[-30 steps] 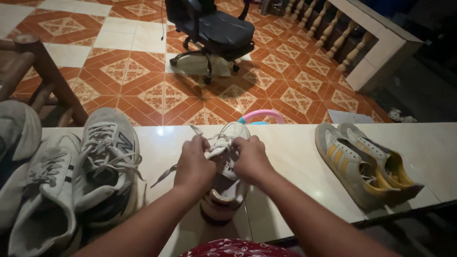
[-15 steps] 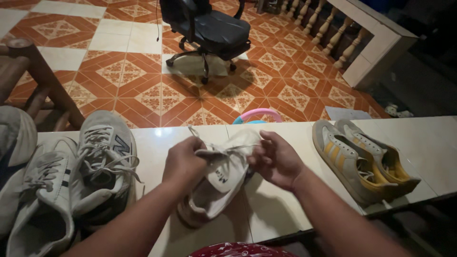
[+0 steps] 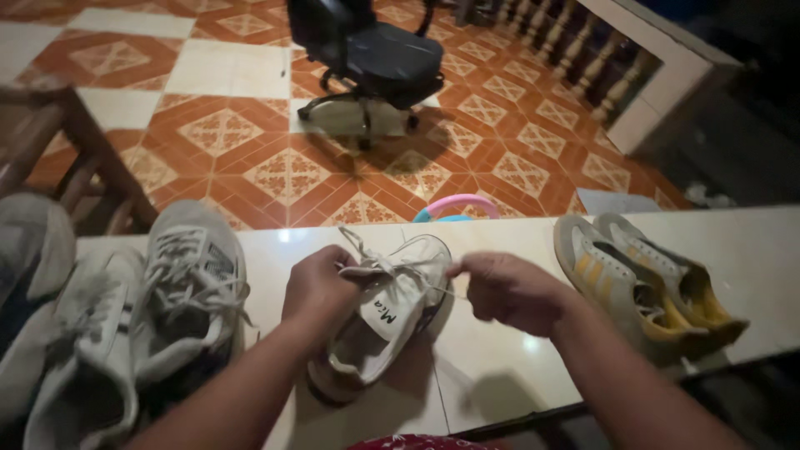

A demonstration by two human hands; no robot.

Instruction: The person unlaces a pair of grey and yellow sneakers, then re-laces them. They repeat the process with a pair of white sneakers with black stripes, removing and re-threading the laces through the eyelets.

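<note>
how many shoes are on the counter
5 clearly: one white shoe in the left hand, two grey sneakers at left, two grey-and-yellow ones at right. A pale shape at far left may be another.

Both forearms are bare from the near edge of the view up to the wrists, with no sleeves, watch, bracelets or gloves showing. The left hand (image 3: 319, 287) and right hand (image 3: 510, 292) are bare too, with no rings visible in the dim light. At the near edge, between the arms, a strip of dark red cloth with a pale pattern (image 3: 417, 442) shows, part of the person's clothing.
</note>
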